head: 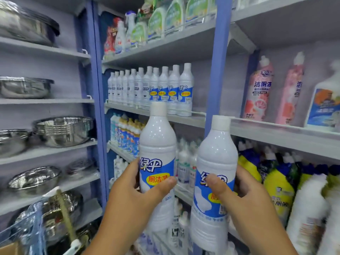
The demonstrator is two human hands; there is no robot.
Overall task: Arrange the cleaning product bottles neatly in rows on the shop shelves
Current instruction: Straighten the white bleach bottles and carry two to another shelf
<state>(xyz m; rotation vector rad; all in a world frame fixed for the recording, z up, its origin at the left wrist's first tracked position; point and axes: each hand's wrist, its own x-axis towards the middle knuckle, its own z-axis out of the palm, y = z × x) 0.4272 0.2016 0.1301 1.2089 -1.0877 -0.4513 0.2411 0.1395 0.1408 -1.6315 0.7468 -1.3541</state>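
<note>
Shop shelving with blue uprights (219,57) fills the view, grey shelves running off to both sides. On the middle shelf (185,120) a row of white bottles (156,89) with white caps stands upright, those at the right end showing blue and yellow labels; bare shelf lies to the right of the last one, up to the upright.

The left hand (134,197) grips a matching white bottle (157,153) around its lower body, thumb across the yellow part of the label, fingers wrapped behind. That bottle stands upright in the air in front of the shelves, its cap just below the middle shelf's edge. The right hand (244,201) grips a second bottle (214,173) of the same kind, thumb pressed on the blue label, fingers round the far side. This one tilts slightly to the right and sits lower, close beside the first without touching it.

Spray bottles (158,23) with green labels line the top shelf. Pink bottles (258,89) stand on the right-hand shelf, with yellow bottles (277,188) below them. Steel bowls (63,130) are stacked on the left shelves.
</note>
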